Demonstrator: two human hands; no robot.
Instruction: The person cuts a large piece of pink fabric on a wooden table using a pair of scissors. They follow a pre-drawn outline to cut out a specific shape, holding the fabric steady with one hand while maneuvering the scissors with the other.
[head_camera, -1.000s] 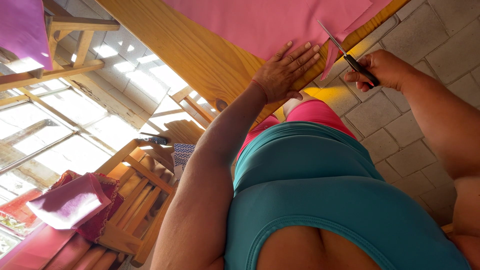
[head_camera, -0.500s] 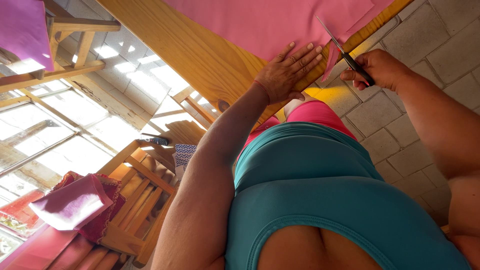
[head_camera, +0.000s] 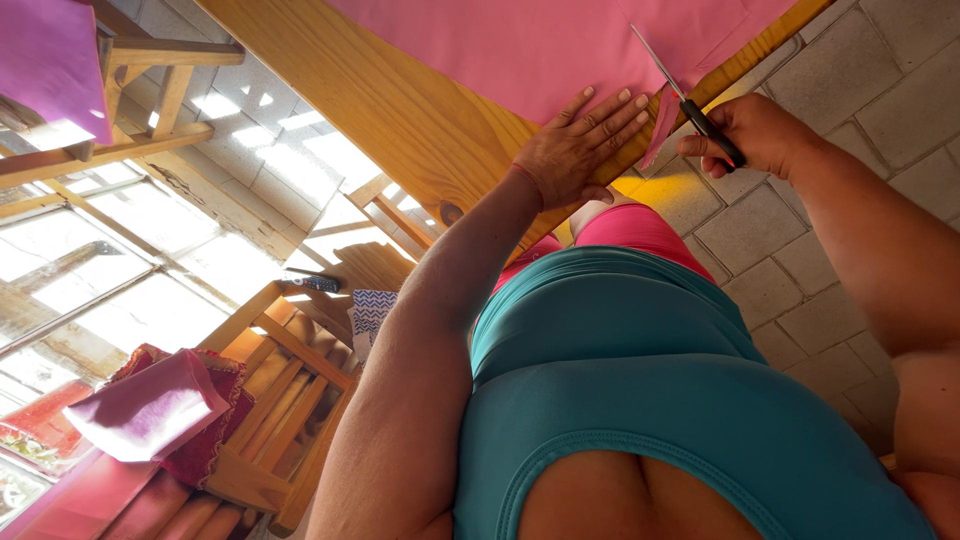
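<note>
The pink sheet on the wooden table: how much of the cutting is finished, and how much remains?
Done: a cut runs in from the near edge of the pink sheet, and a narrow flap hangs off the wooden table. In hand: the left hand presses the sheet flat while the right hand works the scissors. Left: most of the sheet beyond the blades is uncut.

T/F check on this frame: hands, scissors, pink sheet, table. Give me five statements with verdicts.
1. The left hand lies flat on the pink sheet. True.
2. The right hand holds a pencil. False: it grips black-handled scissors.
3. The scissors' blades are at the sheet. True.
4. The sheet lies on a glass table. False: the table is wood.
5. Both hands hold the scissors. False: only the right does.
</note>
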